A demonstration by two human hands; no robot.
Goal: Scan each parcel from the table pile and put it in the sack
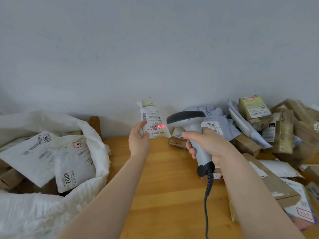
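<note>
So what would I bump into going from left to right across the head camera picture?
First the white woven sack with parcels in it → left hand → the small white parcel it holds → grey barcode scanner → right hand gripping it → pile of parcels on the wooden table.

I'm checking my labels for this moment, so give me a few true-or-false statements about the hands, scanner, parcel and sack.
1. The left hand holds a small white parcel up off the table. True.
2. The scanner is in the left hand. False: the right hand grips its handle.
3. A red scan line falls on the parcel's label. True.
4. The sack holds nothing. False: white mailers lie inside it.
5. The pile of parcels sits left of the sack. False: the pile is on the right of the table and the sack is at the left.
</note>
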